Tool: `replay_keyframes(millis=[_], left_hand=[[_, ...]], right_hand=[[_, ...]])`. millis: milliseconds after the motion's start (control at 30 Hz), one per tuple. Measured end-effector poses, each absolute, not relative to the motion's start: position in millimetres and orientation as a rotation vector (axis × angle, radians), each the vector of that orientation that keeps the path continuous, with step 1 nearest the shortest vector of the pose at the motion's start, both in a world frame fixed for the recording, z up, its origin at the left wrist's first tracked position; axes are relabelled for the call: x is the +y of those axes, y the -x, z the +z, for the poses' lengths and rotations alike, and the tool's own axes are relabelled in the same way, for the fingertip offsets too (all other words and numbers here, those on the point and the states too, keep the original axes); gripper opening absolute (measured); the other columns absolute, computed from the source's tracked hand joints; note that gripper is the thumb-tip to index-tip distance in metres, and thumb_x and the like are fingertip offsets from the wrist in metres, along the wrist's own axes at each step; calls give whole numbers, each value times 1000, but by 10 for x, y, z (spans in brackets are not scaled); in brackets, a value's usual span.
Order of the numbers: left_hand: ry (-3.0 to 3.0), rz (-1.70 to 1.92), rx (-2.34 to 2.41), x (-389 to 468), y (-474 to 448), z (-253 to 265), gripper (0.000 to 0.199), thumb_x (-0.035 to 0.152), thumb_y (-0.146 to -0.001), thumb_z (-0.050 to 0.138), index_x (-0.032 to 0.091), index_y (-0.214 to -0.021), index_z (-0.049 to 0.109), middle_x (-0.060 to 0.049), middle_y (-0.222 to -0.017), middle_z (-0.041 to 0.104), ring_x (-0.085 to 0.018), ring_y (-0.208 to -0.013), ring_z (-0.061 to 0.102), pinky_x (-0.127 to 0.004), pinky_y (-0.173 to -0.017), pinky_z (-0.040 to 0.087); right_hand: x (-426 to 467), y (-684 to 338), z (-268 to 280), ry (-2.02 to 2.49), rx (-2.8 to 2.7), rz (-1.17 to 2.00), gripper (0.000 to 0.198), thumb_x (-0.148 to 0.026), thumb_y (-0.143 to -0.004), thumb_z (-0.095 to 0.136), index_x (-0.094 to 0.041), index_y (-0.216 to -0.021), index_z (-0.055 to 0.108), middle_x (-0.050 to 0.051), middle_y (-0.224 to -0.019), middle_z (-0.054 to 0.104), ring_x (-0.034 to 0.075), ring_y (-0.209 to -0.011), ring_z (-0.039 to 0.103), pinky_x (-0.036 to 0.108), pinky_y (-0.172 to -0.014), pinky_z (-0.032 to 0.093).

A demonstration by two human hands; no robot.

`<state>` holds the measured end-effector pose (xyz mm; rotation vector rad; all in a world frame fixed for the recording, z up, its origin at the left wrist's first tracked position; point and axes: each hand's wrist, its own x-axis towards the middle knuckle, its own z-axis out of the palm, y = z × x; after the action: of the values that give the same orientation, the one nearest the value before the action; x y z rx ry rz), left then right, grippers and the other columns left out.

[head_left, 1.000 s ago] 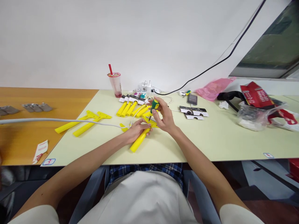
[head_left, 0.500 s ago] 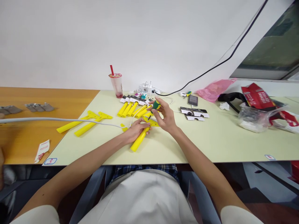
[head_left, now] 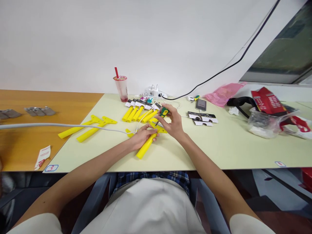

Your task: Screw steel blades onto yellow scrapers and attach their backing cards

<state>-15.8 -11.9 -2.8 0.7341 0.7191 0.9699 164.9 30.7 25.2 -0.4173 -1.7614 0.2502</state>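
Note:
A yellow T-shaped scraper [head_left: 145, 148] is gripped in my left hand [head_left: 142, 136] at the middle of the table, its handle slanting down toward me. Above its head my right hand [head_left: 174, 122] holds a green and yellow screwdriver [head_left: 164, 112]. The screwdriver's shaft points down and left, with its tip at the scraper's head, close to my left fingers. Whether the tip sits in a screw is too small to tell. Just behind lie several yellow scrapers [head_left: 133, 113] with black and white cards on them. Two more scrapers [head_left: 94, 130] rest to the left.
A plastic cup [head_left: 121, 89] with a red straw stands near the wall. A pale cable [head_left: 73, 125] crosses from the left edge. Black and white cards [head_left: 202, 118] and a phone [head_left: 201, 104] lie right of my hands. Plastic bags [head_left: 263, 123] cover the far right.
The screwdriver handle has turned in my right fingers and tilts more to the right; its tip stays at the scraper's head. My left hand keeps its place.

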Motion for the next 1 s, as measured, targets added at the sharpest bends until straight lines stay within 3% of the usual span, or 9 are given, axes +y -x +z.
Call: replay_keyframes(millis=[67,233,400,600,800,933,1000], left_hand=[[-735,971,715,-125,157,-21,49,12,-70,98,21,-92,55,-3,-87,69,-20,-81,74,-26,-58,48],[-733,981,716,-117,173,-10,48,12,-72,97,20,-90,54,-3,-87,68,-20,-82,74,-27,-59,48],[-715,964,686,-123,172,-23,48,13,-71,99,20,-91,56,-4,-87,68,-21,-82,73,-27,-59,47],[-721,965,684,-124,171,-30,48,13,-71,99,20,-90,55,-4,-91,69,-20,-81,73,-26,-58,46],[-707,965,698,-121,152,-51,47,14,-71,99,20,-90,56,-6,-92,70,-20,-80,73,-26,-56,46],[-704,977,688,-115,159,-49,50,13,-69,100,19,-90,55,-6,-93,70,-20,-81,74,-26,-56,46],[-710,993,691,-105,176,-46,50,13,-68,100,19,-90,56,-4,-90,69,-21,-81,74,-26,-58,48]], right_hand=[[310,-1665,261,416,-1774,220,52,-42,-107,72,-36,-157,58,8,-116,72,25,-102,75,41,-86,68],[283,-1677,266,429,-1818,386,52,-43,-116,53,-34,-167,45,14,-140,69,26,-116,77,45,-97,68],[306,-1665,216,477,-1742,248,61,-48,-104,76,-36,-160,54,11,-133,74,25,-104,80,41,-88,70],[262,-1674,265,465,-1838,401,56,-45,-116,52,-34,-169,42,14,-140,72,27,-119,79,47,-98,70],[285,-1655,232,462,-1754,242,55,-46,-105,75,-33,-156,58,9,-128,76,24,-97,81,41,-88,71],[256,-1663,263,464,-1827,377,53,-45,-114,57,-32,-165,46,13,-134,74,28,-118,78,48,-99,69],[257,-1658,260,450,-1823,425,54,-44,-114,57,-33,-166,45,13,-135,73,27,-118,79,48,-99,69]])
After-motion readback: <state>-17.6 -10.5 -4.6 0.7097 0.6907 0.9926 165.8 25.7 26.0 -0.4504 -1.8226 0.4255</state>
